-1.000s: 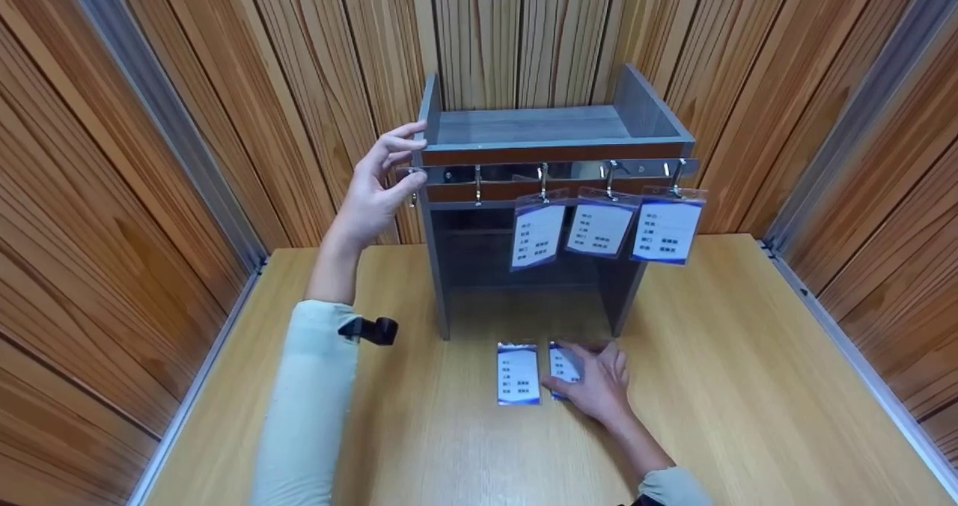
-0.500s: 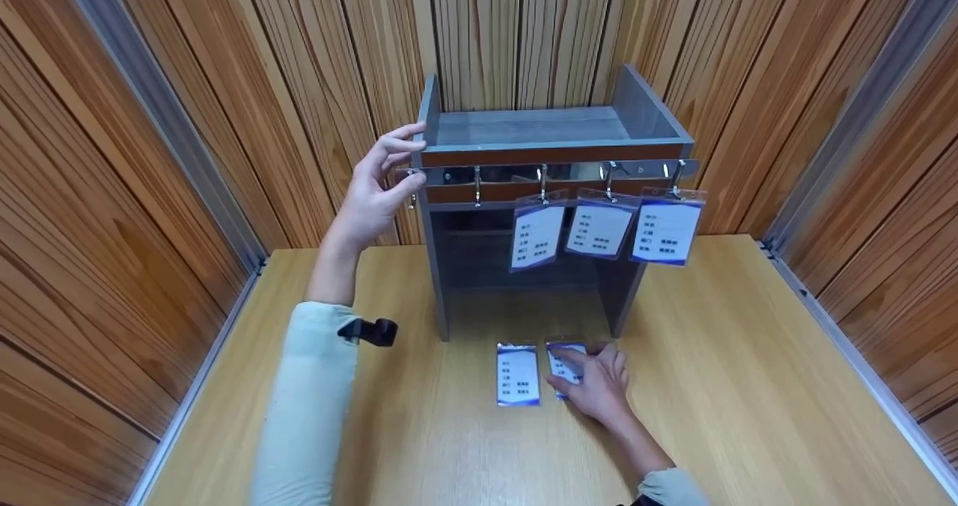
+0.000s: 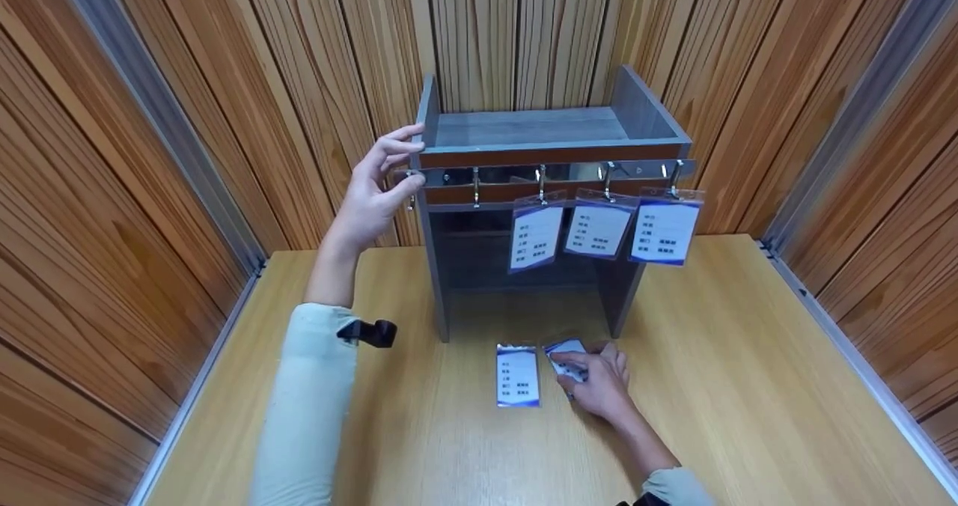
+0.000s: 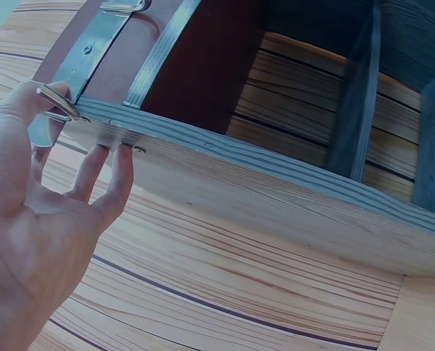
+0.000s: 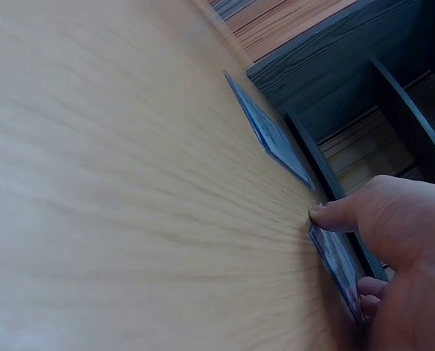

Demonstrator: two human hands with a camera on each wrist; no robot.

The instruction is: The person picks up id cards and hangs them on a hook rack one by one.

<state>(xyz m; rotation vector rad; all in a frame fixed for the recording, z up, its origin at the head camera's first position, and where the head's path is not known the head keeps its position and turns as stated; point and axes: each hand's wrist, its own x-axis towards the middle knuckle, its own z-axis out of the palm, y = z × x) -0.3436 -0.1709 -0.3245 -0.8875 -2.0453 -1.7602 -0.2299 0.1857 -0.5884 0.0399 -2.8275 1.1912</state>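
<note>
From the head view, a small grey shelf unit [image 3: 550,143] is seen standing on the wooden counter [image 3: 748,386] against a wood-panelled wall. The left hand [image 3: 378,188], at about ten o'clock from the frame's centre, is laid with spread, fairly straight fingers against the unit's upper left corner, the thumb near the end of a metal hook rail [image 3: 554,172]. Three badge cards [image 3: 599,229] are hung from the rail's hooks, at about one o'clock. At six o'clock, in front of the unit, a badge card [image 3: 517,375] is laid flat on the counter. Just to its right, a second badge card [image 3: 566,358] is pinched by the right hand [image 3: 599,386], and its near edge appears lifted off the counter.

From the left wrist view, the left hand [image 4: 34,219] is shown with fingertips pressed flat on the unit's edge and the thumb beside a metal hook [image 4: 56,104] at ten o'clock.

From the right wrist view, the second badge card [image 5: 333,265] is gripped between thumb and curled fingers of the right hand [image 5: 392,270] at four o'clock; the other card [image 5: 270,135] is seen at one o'clock, near the unit's base.
</note>
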